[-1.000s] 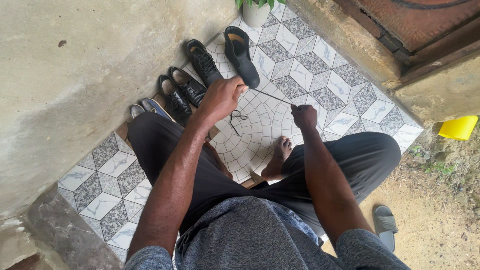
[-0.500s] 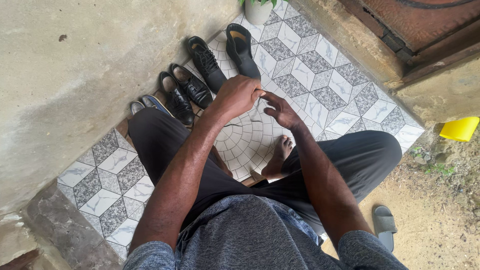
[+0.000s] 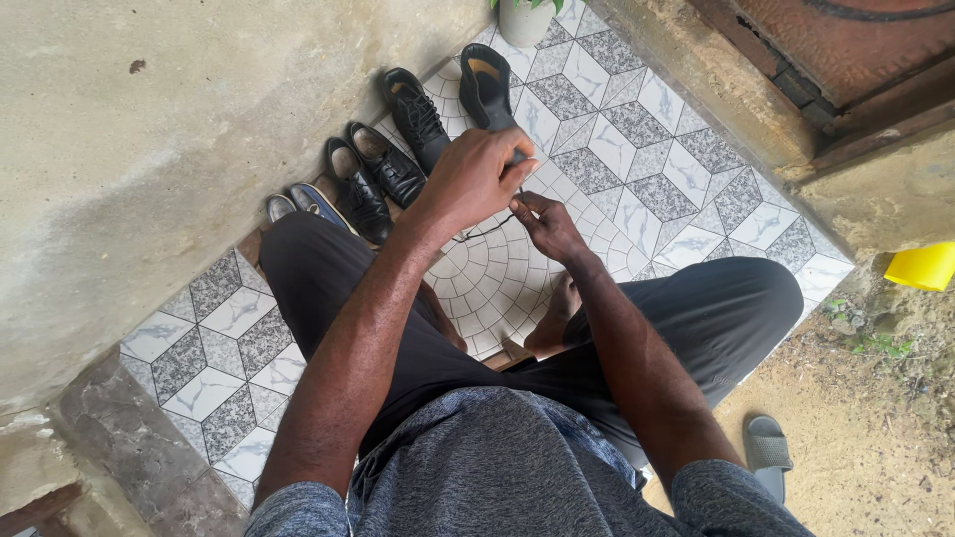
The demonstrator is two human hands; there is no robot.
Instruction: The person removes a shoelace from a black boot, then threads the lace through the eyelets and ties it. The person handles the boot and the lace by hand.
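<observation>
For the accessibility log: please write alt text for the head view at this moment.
A seated person's left hand and right hand meet over a thin black shoelace, above a patterned tiled floor. Black shoes stand in a row along a concrete wall; a grey sandal lies on the dirt.

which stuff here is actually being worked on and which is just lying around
In hand:
left hand, closed around a black shoelace
right hand, pinching the same lace
black boot, just beyond the left hand

Lying about:
black dress shoes
lace-up boot
grey slide sandal
yellow container
plant pot
</observation>
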